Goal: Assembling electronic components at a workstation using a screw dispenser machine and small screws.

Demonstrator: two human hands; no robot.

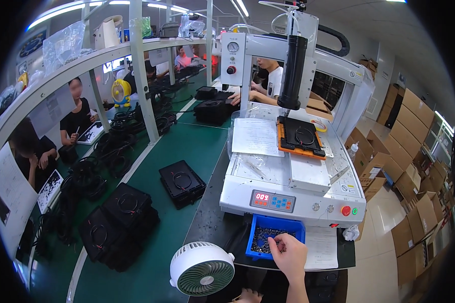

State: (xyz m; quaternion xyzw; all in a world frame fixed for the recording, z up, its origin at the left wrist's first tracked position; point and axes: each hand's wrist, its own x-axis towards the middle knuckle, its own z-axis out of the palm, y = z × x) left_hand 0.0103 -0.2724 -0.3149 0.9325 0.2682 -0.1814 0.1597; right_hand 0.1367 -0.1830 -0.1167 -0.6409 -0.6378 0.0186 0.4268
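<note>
My right hand [290, 254] reaches over a blue bin [275, 222] that holds many small metal parts [263, 239], perhaps screws. Its thumb and fingers are bent together in a pinch at the bin's near right corner; whatever lies between them is too small to make out. At the lower edge, partly cut off, my left hand [248, 296] sits low with curled fingers, and its contents are hidden. Behind the bin stands a white benchtop machine [301, 174]. On its bed, a black flat case [301, 136] with a looped cable rests in an orange fixture [301, 152].
A white fan [206, 271] stands left of the bin. Black cases [117, 222] are stacked on the green bench, with one case [182, 183] nearer the machine. Cable bundles [117, 146] line the left. Several people sit beyond, and cardboard boxes [412, 134] fill the right side.
</note>
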